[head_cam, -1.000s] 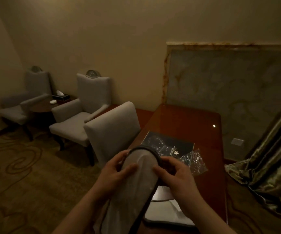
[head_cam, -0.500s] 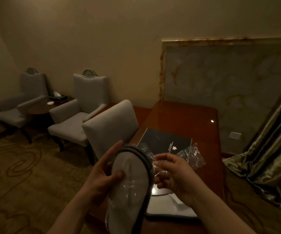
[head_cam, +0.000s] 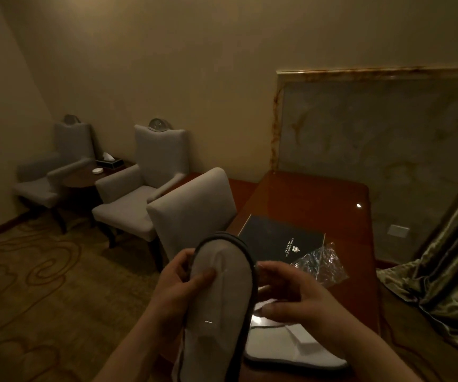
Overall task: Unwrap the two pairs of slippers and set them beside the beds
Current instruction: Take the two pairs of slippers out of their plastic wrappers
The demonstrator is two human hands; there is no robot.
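Observation:
I hold a white slipper pair with dark trim (head_cam: 219, 301) upright in front of me, still in clear plastic film. My left hand (head_cam: 179, 282) grips its left edge, thumb pressed on the front. My right hand (head_cam: 291, 293) is at its right edge, fingers curled around the film or trim there; what it pinches is hard to tell. A second white slipper pair (head_cam: 285, 346) lies flat on the wooden desk (head_cam: 318, 199) under my right hand. A crumpled clear plastic wrapper (head_cam: 321, 263) lies on the desk beyond it.
A black folder (head_cam: 280, 241) lies on the desk. A grey chair (head_cam: 194, 210) is pushed against the desk's left side. Two grey armchairs (head_cam: 136, 188) flank a small round table (head_cam: 84, 177) at the far left. Curtain fabric (head_cam: 442, 271) hangs at the right. Patterned carpet covers the floor.
The wrapped slipper has turned a little and my right hand has slid from its front to its right edge. The view has shifted slightly.

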